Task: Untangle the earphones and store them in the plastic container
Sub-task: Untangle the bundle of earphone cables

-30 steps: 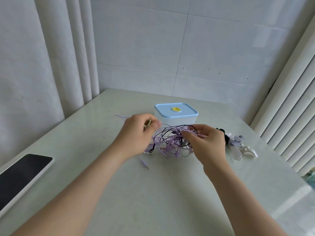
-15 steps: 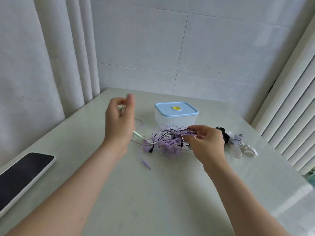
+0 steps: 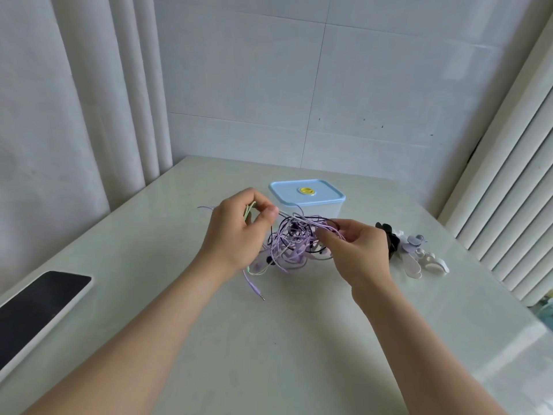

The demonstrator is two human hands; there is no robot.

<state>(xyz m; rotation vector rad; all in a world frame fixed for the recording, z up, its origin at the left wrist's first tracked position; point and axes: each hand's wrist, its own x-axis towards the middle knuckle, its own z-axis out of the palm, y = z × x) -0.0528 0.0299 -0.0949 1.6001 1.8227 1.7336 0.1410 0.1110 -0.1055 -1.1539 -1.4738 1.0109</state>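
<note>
A knot of tangled earphones, mostly purple cords with black and pale green ones, lies on the table's middle. My left hand pinches a pale green cord at the tangle's left side, above the table. My right hand grips purple strands on the right of the tangle. A purple cord end with a jack plug trails toward me. Right behind the tangle stands the clear plastic container with its light blue lid closed and a yellow spot in the middle.
A phone with a dark screen lies at the table's left edge. A heap of small white, lilac and black cable holders sits right of my right hand. Curtains hang left, a ribbed white radiator stands right.
My left hand, which had drawn a cord up and out to the left, has come back down to the tangle's left side. My right hand has kept its hold on the purple strands.
</note>
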